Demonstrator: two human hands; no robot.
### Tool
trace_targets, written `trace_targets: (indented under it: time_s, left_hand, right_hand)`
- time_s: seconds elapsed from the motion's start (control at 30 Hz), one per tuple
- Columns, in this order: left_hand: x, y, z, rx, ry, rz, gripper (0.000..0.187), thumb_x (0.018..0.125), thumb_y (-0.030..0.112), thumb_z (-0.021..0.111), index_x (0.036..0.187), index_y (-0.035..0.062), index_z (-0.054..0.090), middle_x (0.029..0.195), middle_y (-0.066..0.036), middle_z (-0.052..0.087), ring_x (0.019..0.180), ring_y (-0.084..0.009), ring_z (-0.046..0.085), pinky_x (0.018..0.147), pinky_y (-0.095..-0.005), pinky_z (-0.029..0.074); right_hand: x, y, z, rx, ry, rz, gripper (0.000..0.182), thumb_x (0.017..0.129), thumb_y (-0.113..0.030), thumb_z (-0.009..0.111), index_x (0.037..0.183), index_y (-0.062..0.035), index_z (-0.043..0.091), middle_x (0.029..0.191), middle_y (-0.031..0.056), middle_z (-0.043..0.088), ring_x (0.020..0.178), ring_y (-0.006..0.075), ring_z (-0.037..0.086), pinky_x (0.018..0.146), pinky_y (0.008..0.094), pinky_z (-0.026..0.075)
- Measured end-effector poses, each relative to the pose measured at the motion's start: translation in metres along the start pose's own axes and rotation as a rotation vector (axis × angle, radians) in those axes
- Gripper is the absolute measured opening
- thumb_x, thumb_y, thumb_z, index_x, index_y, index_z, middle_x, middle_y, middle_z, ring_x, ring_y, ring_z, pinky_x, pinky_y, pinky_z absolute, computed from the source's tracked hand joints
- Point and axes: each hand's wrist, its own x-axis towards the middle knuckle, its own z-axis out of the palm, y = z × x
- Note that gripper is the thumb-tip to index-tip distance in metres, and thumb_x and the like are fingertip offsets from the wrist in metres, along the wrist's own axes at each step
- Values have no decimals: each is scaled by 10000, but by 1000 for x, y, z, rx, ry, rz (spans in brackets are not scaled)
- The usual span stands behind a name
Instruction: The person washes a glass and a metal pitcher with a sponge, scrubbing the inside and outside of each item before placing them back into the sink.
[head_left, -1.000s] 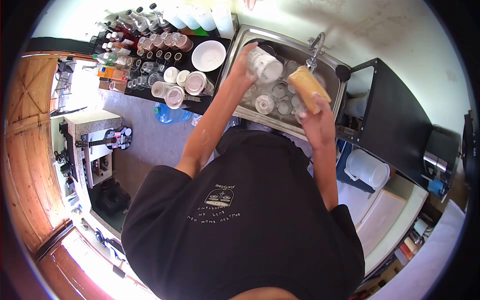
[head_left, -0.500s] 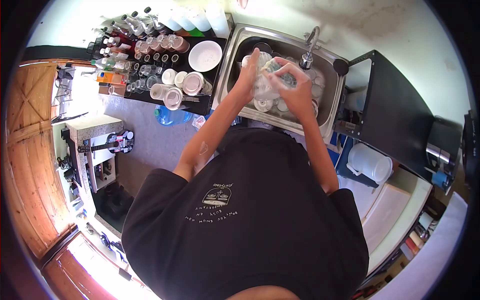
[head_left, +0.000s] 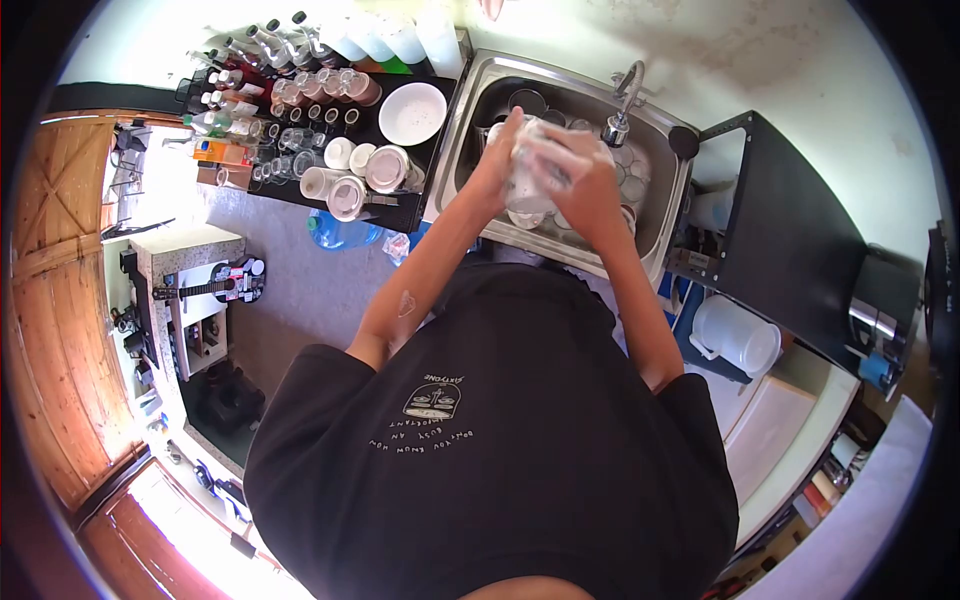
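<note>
Over the metal sink (head_left: pixel 655 240), my left hand (head_left: pixel 497 160) holds a soapy, pale see-through container (head_left: pixel 527 188) from its left side. My right hand (head_left: pixel 575 165) is pressed on the container's upper right part, covered in foam and blurred by motion. Whatever lies under its fingers cannot be made out. Several glasses (head_left: pixel 632 187) lie in the sink below and to the right of my hands. The tap (head_left: pixel 617 125) stands at the sink's back edge, to the right of my right hand.
A dark rack at the left bears a white bowl (head_left: pixel 412 114), jars (head_left: pixel 386 168) and many bottles. A black panel (head_left: pixel 795 230) stands right of the sink, with a white bucket (head_left: pixel 735 335) below it. A blue water bottle (head_left: pixel 342 231) lies on the floor.
My right hand has closed in on the container, its fingers now over the top of it. The greenish sponge-like thing seen at its fingers before is now hidden.
</note>
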Motion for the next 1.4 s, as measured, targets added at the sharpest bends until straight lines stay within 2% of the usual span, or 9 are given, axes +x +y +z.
trace_targets:
  time_s: [0.1, 0.2, 0.3, 0.7, 0.9, 1.0, 1.1, 1.3, 1.4]
  left_hand:
    - [17, 4, -26, -119, -9, 13, 597, 1063, 640, 484, 1195, 76, 625, 1009, -110, 702, 895, -264, 720, 803, -434, 622]
    - [9, 20, -33, -243, 24, 59, 619, 1066, 589, 517, 1266, 5, 567, 1044, -200, 685, 971, -377, 716, 860, -552, 612]
    - [6, 25, -37, -149, 94, 141, 606, 1052, 572, 562, 1275, 9, 559, 1068, -200, 678, 982, -369, 717, 860, -538, 618]
    - [0, 8, 1, -94, 107, 90, 463, 1071, 483, 577, 1253, 57, 604, 1084, -142, 709, 1004, -310, 737, 912, -483, 621]
    - [13, 8, -13, -258, -92, -40, 500, 1091, 513, 500, 1217, 54, 654, 1145, -165, 727, 1028, -312, 729, 964, -490, 597]
    - [18, 5, -22, -371, -192, -122, 518, 1098, 527, 464, 1206, 62, 666, 1149, -155, 730, 1031, -317, 724, 975, -498, 584]
    - [14, 5, -26, -451, -157, -119, 471, 1098, 494, 488, 1169, 70, 681, 1116, -152, 738, 1036, -316, 719, 951, -493, 592]
    - [31, 4, -52, -656, 35, -35, 463, 1099, 472, 480, 1119, 50, 668, 1054, -181, 730, 1022, -353, 712, 914, -527, 601]
    - [14, 11, -26, -525, 94, -29, 428, 1092, 445, 513, 1113, 46, 666, 1044, -180, 737, 987, -359, 725, 906, -531, 604]
  right_hand:
    - [-16, 4, -8, 95, -103, 16, 320, 970, -229, 726, 1257, -90, 755, 1255, 123, 752, 1119, 301, 714, 997, 417, 546]
    - [-24, 40, -18, 1191, -115, 801, 465, 1072, -327, 586, 1448, -55, 593, 1353, 146, 700, 1251, 311, 665, 1032, 412, 537]
    - [-29, 33, -20, 1681, 80, 836, 560, 1124, -358, 462, 1560, -9, 418, 1455, 169, 614, 1336, 310, 602, 1075, 409, 513]
    - [-28, 2, 10, 691, -35, 559, 508, 1089, -279, 577, 1484, 40, 561, 1347, 114, 682, 1219, 142, 607, 1050, 308, 475]
    - [-9, 13, 3, 611, -203, 489, 517, 1080, -281, 599, 1490, 32, 565, 1391, 129, 667, 1231, 145, 598, 1055, 316, 474]
    - [3, 17, -2, 598, -255, 499, 473, 1048, -255, 633, 1451, -7, 620, 1362, 133, 691, 1228, 196, 637, 1063, 337, 476]
    - [-6, -2, -17, 34, -123, 15, 448, 994, -218, 681, 1412, -59, 668, 1292, 144, 720, 1191, 260, 678, 1055, 349, 486]
    - [-34, -10, -42, 227, 53, 312, 319, 901, -168, 767, 1205, -70, 764, 1201, 122, 742, 1163, 321, 676, 1036, 408, 515]
    - [-32, -17, -34, 92, 19, 154, 285, 873, -164, 785, 1138, -61, 773, 1183, 99, 750, 1158, 338, 670, 1032, 434, 520]
